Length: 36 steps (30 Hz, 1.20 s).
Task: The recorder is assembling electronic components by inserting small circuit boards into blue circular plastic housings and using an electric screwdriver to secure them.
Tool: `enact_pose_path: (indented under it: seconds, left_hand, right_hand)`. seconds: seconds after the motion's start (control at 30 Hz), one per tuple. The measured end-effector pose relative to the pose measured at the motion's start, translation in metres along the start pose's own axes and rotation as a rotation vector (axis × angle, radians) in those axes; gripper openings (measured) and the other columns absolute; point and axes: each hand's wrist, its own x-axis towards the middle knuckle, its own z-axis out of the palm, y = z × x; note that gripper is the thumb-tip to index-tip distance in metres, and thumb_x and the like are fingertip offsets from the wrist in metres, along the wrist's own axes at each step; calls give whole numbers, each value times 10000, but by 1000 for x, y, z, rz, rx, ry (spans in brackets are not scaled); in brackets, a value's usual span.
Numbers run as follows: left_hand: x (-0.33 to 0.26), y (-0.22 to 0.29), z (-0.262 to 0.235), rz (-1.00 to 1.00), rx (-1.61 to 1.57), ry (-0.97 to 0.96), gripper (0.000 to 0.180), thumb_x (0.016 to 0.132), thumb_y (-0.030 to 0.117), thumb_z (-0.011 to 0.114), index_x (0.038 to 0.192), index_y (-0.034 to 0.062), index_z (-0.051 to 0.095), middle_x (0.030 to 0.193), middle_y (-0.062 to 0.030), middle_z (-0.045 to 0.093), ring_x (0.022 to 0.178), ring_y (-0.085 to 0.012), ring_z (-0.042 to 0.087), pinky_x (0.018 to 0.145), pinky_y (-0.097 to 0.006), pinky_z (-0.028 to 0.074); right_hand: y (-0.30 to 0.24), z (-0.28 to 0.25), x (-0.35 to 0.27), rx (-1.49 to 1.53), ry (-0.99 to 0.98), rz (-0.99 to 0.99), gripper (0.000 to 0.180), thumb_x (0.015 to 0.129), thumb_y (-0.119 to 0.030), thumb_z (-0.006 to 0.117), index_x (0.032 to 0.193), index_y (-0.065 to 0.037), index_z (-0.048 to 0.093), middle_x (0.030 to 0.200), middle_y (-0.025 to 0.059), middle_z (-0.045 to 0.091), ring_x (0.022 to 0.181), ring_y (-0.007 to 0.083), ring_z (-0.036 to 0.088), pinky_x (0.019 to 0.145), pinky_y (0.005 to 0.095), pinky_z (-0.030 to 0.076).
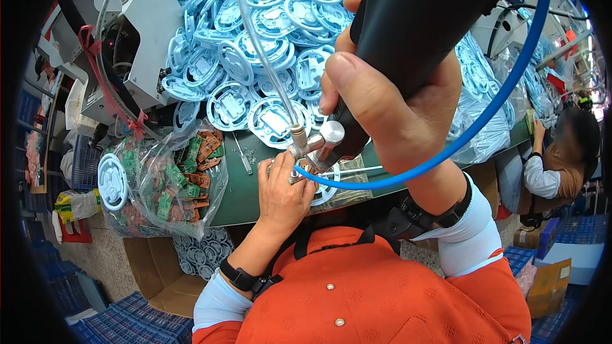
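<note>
My right hand [408,111] is wrapped around a black powered screwdriver [408,32], held tilted with its metal head [328,137] pointing down at the table edge. A clear tube and a blue hose [503,99] join that metal head. Just below it, my left hand [282,194] is bent over a light blue plastic steering wheel part [326,192], closed against its left side. The screwdriver head hides some of my left fingertips and much of the wheel. A large pile of similar light blue wheels [274,22] lies beyond my hands.
A clear bag of green and orange circuit boards [175,175] lies at the left, with one wheel [113,181] beside it. A small screwdriver [243,156] and loose screws lie on the green table [233,200]. A grey machine [143,38] stands far left. Another person [561,153] sits at right.
</note>
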Motion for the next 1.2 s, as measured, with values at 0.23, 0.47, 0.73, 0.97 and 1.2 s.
enact_pose_path:
  seconds: [0.23, 0.47, 0.73, 0.97, 1.2]
  left_hand:
    - [0, 0, 0, -16, -20, -11, 297, 786, 185, 757, 1017, 4, 716, 1262, -265, 583, 1183, -360, 559, 983, -524, 382]
    - [2, 2, -2, 0, 1, 1, 295, 790, 187, 756, 1029, 21, 709, 1272, -274, 581, 1183, -365, 563, 984, -527, 387]
    - [0, -1, 2, 1, -35, 19, 281, 778, 180, 760, 978, 0, 678, 1272, -280, 579, 1174, -391, 561, 977, -543, 393]
    - [5, 3, 1, 61, -57, 51, 202, 775, 148, 753, 866, 2, 648, 1270, -261, 587, 1155, -397, 565, 967, -538, 400]
    - [1, -11, -9, -20, -43, 70, 146, 798, 120, 754, 862, 34, 655, 1240, -235, 636, 1121, -343, 608, 938, -497, 440]
  right_hand:
    - [5, -1, -2, 26, 26, 18, 416, 859, 16, 635, 1245, 67, 490, 782, 78, 598, 635, 167, 634, 599, 310, 535]
    - [2, -1, -4, 19, 23, 25, 400, 856, 26, 625, 1233, 54, 493, 787, 86, 595, 634, 177, 636, 605, 318, 532]
    - [-5, 10, -1, -45, 50, 55, 402, 848, 14, 631, 1222, 43, 487, 784, 89, 596, 637, 173, 634, 610, 315, 531]
    - [0, 12, -11, -243, 65, 109, 424, 838, 3, 680, 1220, 37, 500, 848, 55, 621, 660, 119, 631, 584, 278, 526]
    - [-23, -3, 21, -332, 44, -103, 357, 893, -3, 644, 1224, 46, 521, 820, 79, 631, 626, 150, 640, 585, 285, 521]
